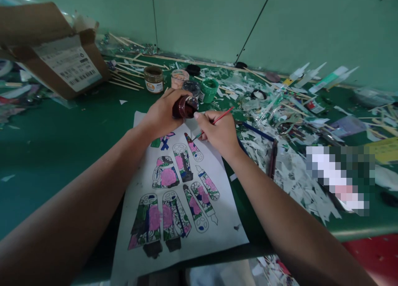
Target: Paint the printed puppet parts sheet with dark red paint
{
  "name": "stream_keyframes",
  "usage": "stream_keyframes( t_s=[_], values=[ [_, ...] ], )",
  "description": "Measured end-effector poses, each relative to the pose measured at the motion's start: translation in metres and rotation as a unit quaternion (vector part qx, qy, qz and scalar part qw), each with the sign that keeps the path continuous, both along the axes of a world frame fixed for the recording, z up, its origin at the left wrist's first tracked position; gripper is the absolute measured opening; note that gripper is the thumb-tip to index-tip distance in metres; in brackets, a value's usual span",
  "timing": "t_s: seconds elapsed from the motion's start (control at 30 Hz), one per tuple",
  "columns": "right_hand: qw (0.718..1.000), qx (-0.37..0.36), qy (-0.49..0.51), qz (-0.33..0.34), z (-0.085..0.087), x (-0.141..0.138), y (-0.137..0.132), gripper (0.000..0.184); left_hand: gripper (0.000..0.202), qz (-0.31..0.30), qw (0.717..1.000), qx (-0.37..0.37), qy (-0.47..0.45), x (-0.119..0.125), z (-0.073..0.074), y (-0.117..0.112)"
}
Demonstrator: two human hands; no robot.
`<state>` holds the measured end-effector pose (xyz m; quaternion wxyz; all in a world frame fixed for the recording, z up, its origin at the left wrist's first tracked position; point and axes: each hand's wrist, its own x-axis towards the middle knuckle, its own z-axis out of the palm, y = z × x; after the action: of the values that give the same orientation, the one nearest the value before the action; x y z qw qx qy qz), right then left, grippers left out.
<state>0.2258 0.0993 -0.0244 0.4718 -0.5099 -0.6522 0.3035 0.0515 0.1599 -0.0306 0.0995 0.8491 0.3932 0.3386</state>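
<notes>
My left hand (163, 114) is closed around a small jar of dark red paint (184, 107), tilted with its mouth toward the right. In my right hand (219, 130) is a thin paintbrush (222, 116) with a red handle, its tip low near the sheet. Beneath both hands lies a white paper (146, 265) printed with outlined doll parts, partly coloured pink, green, blue and black. The brush tip is close to a narrow arm-shaped piece (193, 147) at the upper right. Whether it touches the paper I cannot tell.
Behind my hands stand open paint jars: brown (153, 79), peach (179, 78), grey (191, 88) and green (209, 90). A cardboard box (66, 62) sits at the left back. Paper scraps (298, 182), sticks (127, 76) and glue bottles (329, 79) litter the table.
</notes>
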Motion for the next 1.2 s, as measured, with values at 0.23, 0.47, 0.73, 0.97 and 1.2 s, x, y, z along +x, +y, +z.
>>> stream_keyframes(
  t_s=[0.23, 0.47, 0.73, 0.97, 1.2],
  values=[
    [1.000, -0.021, 0.015, 0.000, 0.0002, -0.0002, -0.0003, 0.047, 0.059, -0.003, 1.000, 0.005, 0.009, -0.0006, -0.0003, 0.0007],
    [1.000, 0.007, -0.006, 0.004, -0.0005, 0.0005, -0.0006, 0.047, 0.057, -0.001, 1.000, 0.006, 0.015, 0.0000, 0.0010, -0.0002],
    [1.000, 0.005, -0.021, 0.002, -0.0003, -0.0005, -0.0005, 0.046, 0.057, -0.003, 1.000, 0.002, -0.001, 0.0001, 0.0003, -0.0006],
    [1.000, -0.005, -0.010, 0.000, -0.0001, 0.0004, 0.0004, 0.046, 0.056, -0.003, 1.000, -0.004, -0.004, 0.0003, 0.0000, -0.0004],
    [1.000, -0.007, -0.001, 0.001, 0.0005, 0.0007, 0.0007, 0.046, 0.058, 0.001, 1.000, -0.003, 0.001, 0.0003, 0.0007, -0.0010]
  ],
)
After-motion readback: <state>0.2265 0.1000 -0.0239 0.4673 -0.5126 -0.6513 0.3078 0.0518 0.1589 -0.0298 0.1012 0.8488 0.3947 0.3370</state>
